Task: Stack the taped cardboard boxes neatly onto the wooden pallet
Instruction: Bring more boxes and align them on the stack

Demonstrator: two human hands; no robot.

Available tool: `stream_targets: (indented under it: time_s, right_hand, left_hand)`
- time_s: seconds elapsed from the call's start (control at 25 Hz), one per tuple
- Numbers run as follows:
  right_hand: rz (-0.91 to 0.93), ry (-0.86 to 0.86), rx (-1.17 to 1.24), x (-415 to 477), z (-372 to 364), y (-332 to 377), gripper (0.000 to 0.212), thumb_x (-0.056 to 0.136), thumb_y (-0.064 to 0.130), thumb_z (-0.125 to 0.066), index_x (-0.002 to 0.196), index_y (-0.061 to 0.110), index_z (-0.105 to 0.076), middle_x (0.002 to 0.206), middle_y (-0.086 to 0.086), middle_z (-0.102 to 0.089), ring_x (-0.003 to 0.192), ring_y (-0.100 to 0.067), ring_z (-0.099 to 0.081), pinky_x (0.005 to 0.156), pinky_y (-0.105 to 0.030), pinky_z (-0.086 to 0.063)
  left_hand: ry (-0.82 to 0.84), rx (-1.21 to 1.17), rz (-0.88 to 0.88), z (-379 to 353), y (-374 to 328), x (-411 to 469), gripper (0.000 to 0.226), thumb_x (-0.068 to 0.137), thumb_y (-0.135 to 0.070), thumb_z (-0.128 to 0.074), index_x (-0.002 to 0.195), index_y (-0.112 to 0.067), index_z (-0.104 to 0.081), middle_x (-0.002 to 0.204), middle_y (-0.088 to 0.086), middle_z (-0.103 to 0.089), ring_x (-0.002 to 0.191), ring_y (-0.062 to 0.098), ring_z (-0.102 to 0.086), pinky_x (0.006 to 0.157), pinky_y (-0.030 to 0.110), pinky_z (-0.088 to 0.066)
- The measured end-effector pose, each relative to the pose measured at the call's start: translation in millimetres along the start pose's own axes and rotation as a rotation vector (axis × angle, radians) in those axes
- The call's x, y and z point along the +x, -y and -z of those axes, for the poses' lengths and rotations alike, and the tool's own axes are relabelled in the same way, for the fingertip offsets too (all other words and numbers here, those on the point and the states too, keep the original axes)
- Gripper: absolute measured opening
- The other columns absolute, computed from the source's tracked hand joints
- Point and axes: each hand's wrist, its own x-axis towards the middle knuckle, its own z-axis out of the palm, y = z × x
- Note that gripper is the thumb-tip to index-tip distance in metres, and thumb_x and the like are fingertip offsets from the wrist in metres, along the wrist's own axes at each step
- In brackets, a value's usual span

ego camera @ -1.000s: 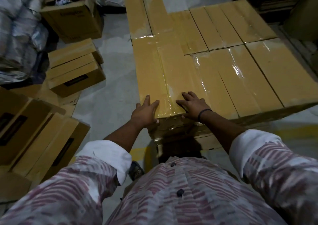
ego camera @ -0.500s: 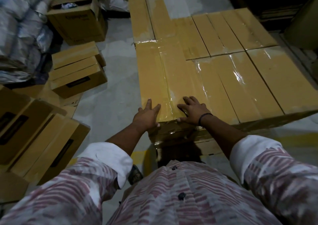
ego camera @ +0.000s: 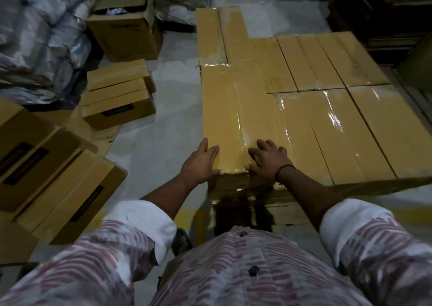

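- Box [ego camera: 233, 118] lies on the stack's near-left edge, above the pallet [ego camera: 299, 212].
- Left hand [ego camera: 201, 163] and right hand [ego camera: 268, 163] press its near end, fingers [ego camera: 264, 144] flat, gripping nothing.
- Likely stiff, long and tape-slick: hold it by the ends.

Your two arms reach out in front, and your left hand [ego camera: 200, 163] and right hand [ego camera: 267, 161] lie flat, fingers straight.

I see a dim scene: glare streaks the taped boxes [ego camera: 332, 116], corners fall dark, edges bend and blur.
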Motion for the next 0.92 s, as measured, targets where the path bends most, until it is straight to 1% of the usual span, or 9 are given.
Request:
stream_targets:
  time_s: [0.12, 0.28, 0.36, 0.64, 0.92]
  right_hand:
    - [0.006, -0.013, 0.017, 6.9, 5.7, 20.6, 0.066, 0.091, 0.065, -0.051, 0.147, 0.034, -0.039, 0.163, -0.004, -0.019, 0.150, -0.031, -0.013, 0.116, -0.058, -0.021]
    - [0.020, -0.024, 0.039, 19.1, 12.5, 52.7, 0.064, 0.093, 0.063, -0.051, 0.148, 0.032, -0.040, 0.163, -0.004, -0.020, 0.149, -0.028, -0.015, 0.116, -0.056, -0.023]
    - [0.024, -0.021, 0.034, 25.5, 14.1, 67.7, 0.064, 0.093, 0.063, -0.050, 0.149, 0.032, -0.039, 0.163, -0.004, -0.020, 0.149, -0.028, -0.016, 0.115, -0.055, -0.024]
    - [-0.005, 0.013, 0.016, 39.7, 8.7, 118.2, 0.063, 0.094, 0.061, -0.050, 0.150, 0.034, -0.037, 0.165, -0.002, -0.019, 0.149, -0.028, -0.016, 0.115, -0.055, -0.023]
    - [-0.075, 0.004, 0.063, 43.8, 1.6, 151.2, 0.060, 0.095, 0.056, -0.052, 0.149, 0.033, -0.038, 0.164, -0.002, -0.020, 0.149, -0.028, -0.018, 0.116, -0.056, -0.024]
  left_hand:
    - [-0.119, -0.141, 0.058, 6.7, 17.2, -5.8, 0.080, 0.089, -0.052, -0.074, 0.156, -0.027, -0.038, 0.171, 0.005, -0.012, 0.149, 0.031, -0.033, 0.113, 0.041, -0.039]
    - [-0.179, -0.214, 0.126, 15.2, 50.5, -13.3, 0.068, 0.096, -0.046, -0.066, 0.155, -0.022, -0.041, 0.168, 0.008, -0.023, 0.151, 0.027, -0.031, 0.115, 0.039, -0.035]
    - [-0.172, -0.214, 0.141, 17.1, 66.0, -17.0, 0.066, 0.097, -0.046, -0.064, 0.155, -0.022, -0.042, 0.167, 0.009, -0.025, 0.151, 0.026, -0.031, 0.115, 0.039, -0.034]
    - [-0.170, -0.248, 0.107, 24.9, 100.3, -22.4, 0.063, 0.098, -0.045, -0.063, 0.153, -0.022, -0.043, 0.165, 0.008, -0.029, 0.149, 0.027, -0.034, 0.114, 0.039, -0.036]
    - [-0.097, -0.242, 0.053, 31.3, 127.7, -20.2, 0.062, 0.099, -0.046, -0.061, 0.153, -0.021, -0.044, 0.163, 0.007, -0.034, 0.148, 0.026, -0.035, 0.114, 0.039, -0.036]
